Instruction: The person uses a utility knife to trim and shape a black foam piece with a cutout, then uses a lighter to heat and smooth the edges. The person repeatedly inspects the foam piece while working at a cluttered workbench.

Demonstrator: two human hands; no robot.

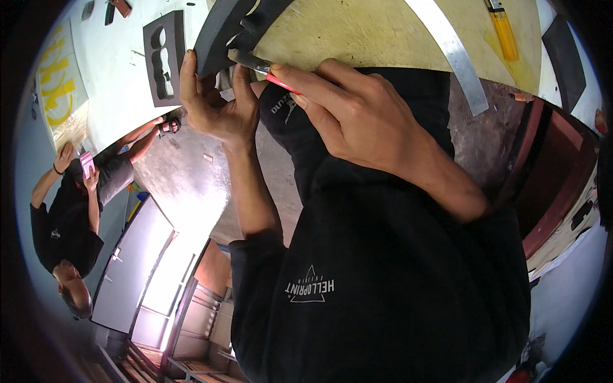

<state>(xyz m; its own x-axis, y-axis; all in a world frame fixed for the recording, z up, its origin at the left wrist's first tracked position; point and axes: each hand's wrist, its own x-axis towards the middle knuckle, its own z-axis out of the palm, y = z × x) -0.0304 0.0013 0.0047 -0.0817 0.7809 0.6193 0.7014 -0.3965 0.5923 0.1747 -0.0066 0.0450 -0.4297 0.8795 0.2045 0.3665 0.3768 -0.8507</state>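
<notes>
My left hand [223, 108] grips a thick dark grey foam piece [220, 38] by its near end, thumb and fingers on either side of it. Cut-out hollows show along the foam's inner side. In my right hand [373, 118] is a slim knife with a red handle [284, 83], the index finger stretched along it. Its blade [248, 60] points left and meets the foam's near end, close to my left fingers. Whether the edge is inside the foam, I cannot tell. Both hands are at the near edge of a yellowish board [357, 32].
A metal ruler [450, 54] lies right of my hands, its end jutting past the table edge. Beyond it are a yellow lighter [504, 32] and a dark foam sheet [565, 64]. Left lies a foam block with cut-outs [175, 76]. Another person [67, 223] holds a pink phone [87, 164].
</notes>
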